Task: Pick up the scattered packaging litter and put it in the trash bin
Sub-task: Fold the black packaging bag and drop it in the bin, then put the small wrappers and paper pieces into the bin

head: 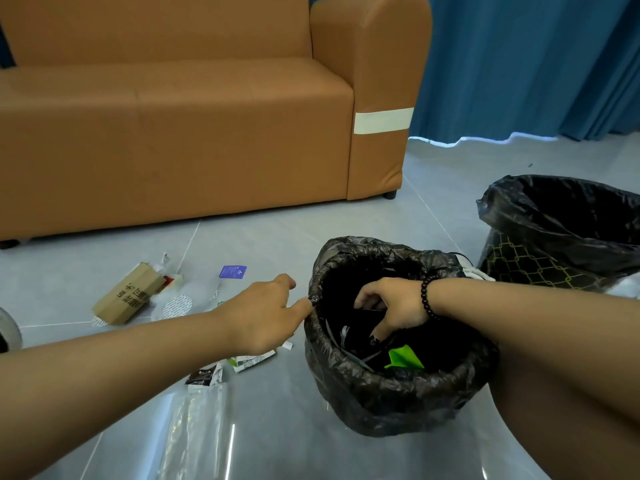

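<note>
A small trash bin (398, 393) lined with a black bag stands on the floor in front of me. My right hand (391, 306) is inside its mouth, fingers curled around a dark flat piece of packaging (369, 315). My left hand (263, 313) reaches the bin's left rim and its fingertips hold the liner there. A green scrap (403, 358) lies in the bin. Litter lies on the floor to the left: a brown cardboard box (128, 294), a purple card (232, 271), white wrappers (251, 362), a black-and-white packet (204, 375) and a clear plastic bag (197, 427).
An orange sofa (173, 133) stands behind the litter. A second, larger bin (561, 230) with a black liner stands at the right, by the blue curtain (536, 64). A roll of tape (7, 327) shows at the left edge. The floor is grey tile.
</note>
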The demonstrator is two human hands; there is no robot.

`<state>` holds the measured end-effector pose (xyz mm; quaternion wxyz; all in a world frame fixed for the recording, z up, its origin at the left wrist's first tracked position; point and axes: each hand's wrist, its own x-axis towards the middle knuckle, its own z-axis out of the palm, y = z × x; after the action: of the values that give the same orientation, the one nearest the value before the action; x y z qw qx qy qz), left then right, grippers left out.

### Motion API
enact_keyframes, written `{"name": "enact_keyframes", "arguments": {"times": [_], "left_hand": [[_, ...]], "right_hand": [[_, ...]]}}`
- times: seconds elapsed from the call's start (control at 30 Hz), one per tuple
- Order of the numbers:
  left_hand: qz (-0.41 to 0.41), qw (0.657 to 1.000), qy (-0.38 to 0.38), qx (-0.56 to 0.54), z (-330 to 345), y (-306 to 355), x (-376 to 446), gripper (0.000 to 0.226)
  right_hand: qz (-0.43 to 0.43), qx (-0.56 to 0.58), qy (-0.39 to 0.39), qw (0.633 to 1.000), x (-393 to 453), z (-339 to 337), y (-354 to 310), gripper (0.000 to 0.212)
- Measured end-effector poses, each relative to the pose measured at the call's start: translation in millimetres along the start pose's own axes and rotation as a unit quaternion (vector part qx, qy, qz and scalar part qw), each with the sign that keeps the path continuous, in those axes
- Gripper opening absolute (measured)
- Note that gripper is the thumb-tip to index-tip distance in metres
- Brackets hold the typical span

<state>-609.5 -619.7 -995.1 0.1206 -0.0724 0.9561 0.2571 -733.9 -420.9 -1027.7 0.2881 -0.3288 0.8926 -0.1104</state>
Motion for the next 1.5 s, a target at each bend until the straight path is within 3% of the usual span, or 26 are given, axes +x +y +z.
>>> {"name": "enact_keyframes", "arguments": {"times": [0.2, 0.4, 0.53, 0.7, 0.97, 1.03, 1.13, 1.23, 1.3, 1.37, 1.5], "left_hand": [[-0.014, 1.0, 0.005, 0.004, -14.7, -14.1, -33.6, 0.057], [-0.037, 0.999, 0.006, 0.005, -29.1, -35.7, -67.4, 0.051], [-0.051, 0.999, 0.007, 0.002, -32.6, -55.7, -78.3, 0.05], [-0.069, 0.998, -0.005, 0.006, -30.2, -83.4, -81.2, 0.049], [-0.161, 0.983, -0.084, -0.002, 0.9, -139.5, -81.7, 0.043], [-0.168, 0.981, -0.096, -0.035, 6.4, -147.8, -83.3, 0.04], [-0.166, 0.977, -0.101, -0.086, 9.7, -157.8, -85.4, 0.035], [-0.168, 0.975, -0.097, -0.109, 11.9, -169.6, -87.4, 0.031], [-0.169, 0.976, -0.097, -0.101, 14.4, -176.0, -88.5, 0.033], [-0.177, 0.973, -0.104, -0.104, 18.4, -177.7, -90.6, 0.034], [-0.179, 0.977, -0.085, -0.08, 23.1, -174.2, -95.2, 0.033]], "right_hand": [[-0.024, 0.01, 0.073, 0.997, -26.4, -14.0, -17.6, 0.035], [-0.08, 0.176, 0.214, 0.957, -49.7, -25.2, -68.2, 0.013], [-0.13, 0.25, 0.21, 0.936, -59.0, -13.8, -119.8, 0.022], [-0.154, 0.226, 0.162, 0.948, -43.0, 12.5, -170.2, 0.024], [-0.053, 0.146, 0.077, 0.985, 40.3, 92.9, -190.3, 0.019], [0.0, 0.186, 0.085, 0.979, 60.7, 125.3, -189.7, 0.016], [0.11, 0.305, 0.107, 0.94, 75.4, 182.3, -184.7, 0.01], [0.181, 0.276, 0.109, 0.938, 77.4, 232.5, -181.9, 0.048], [0.197, 0.266, 0.121, 0.936, 77.1, 251.0, -184.9, 0.06], [0.199, 0.266, 0.125, 0.935, 80.2, 258.7, -186.9, 0.054], [0.186, 0.271, 0.09, 0.94, 89.7, 252.0, -182.6, 0.021]]}}
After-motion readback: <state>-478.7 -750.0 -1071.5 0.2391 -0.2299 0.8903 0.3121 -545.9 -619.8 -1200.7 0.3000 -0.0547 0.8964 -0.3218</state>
